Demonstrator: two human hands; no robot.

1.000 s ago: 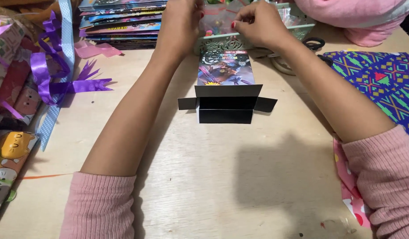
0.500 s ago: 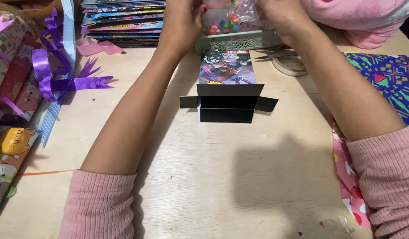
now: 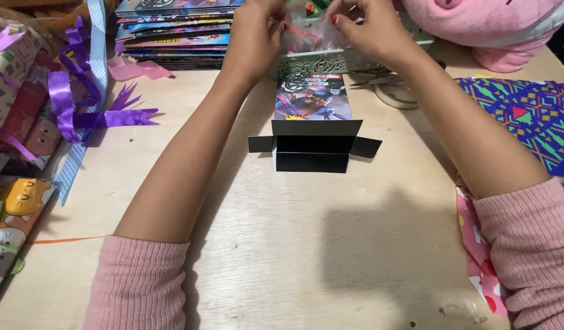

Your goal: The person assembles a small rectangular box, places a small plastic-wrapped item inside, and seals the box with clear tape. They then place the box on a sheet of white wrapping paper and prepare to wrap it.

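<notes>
My left hand and my right hand are both stretched to the far edge of the wooden table. Between them they pinch a small clear plastic bag with colourful bits inside. They hold it just above a pale green box with a cut-out pattern. In front of that box lies a small cardboard box with a colourful printed side and black flaps folded out. It is untouched.
A stack of flat colourful printed cards lies at the back left. Purple ribbon and wrapping paper rolls line the left edge. Scissors, a tape roll, patterned paper and a pink plush toy sit on the right.
Both hands lifted from the green box and now hold the clear bag between them, higher up. The black-flapped box has not moved.
</notes>
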